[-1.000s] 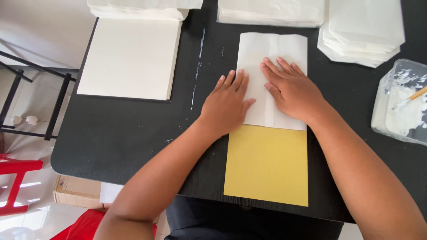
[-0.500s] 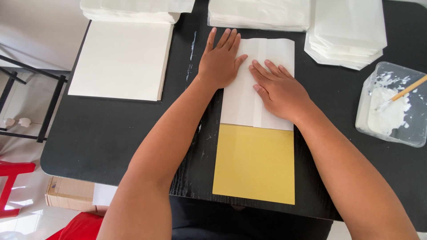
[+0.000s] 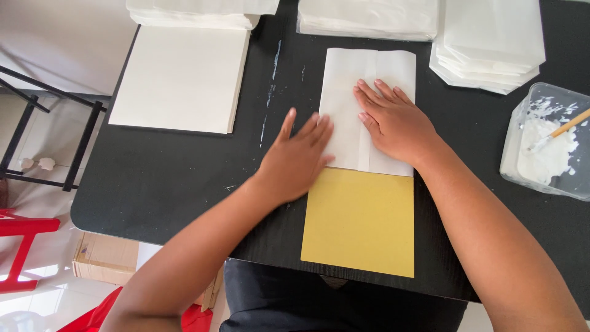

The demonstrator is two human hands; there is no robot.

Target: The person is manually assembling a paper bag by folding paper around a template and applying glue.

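Observation:
A folded white paper sheet (image 3: pixel 344 80) lies on the black table (image 3: pixel 172 178), its near end overlapping a yellow card (image 3: pixel 361 224). My right hand (image 3: pixel 393 123) lies flat on the white sheet with fingers spread, pressing over its centre fold. My left hand (image 3: pixel 298 157) rests flat at the sheet's left edge, partly on the table, fingers pointing away from me. Neither hand holds anything.
A stack of large white sheets (image 3: pixel 181 77) lies at the left. More white paper piles (image 3: pixel 369 15) and folded white bags (image 3: pixel 491 43) line the far edge. A clear tub of white paste (image 3: pixel 547 144) with a stick stands at the right. A cardboard box (image 3: pixel 104 261) sits on the floor.
My left hand slid up along the sheet's left side, then back toward me to its lower left edge. My right hand stayed pressed on the sheet.

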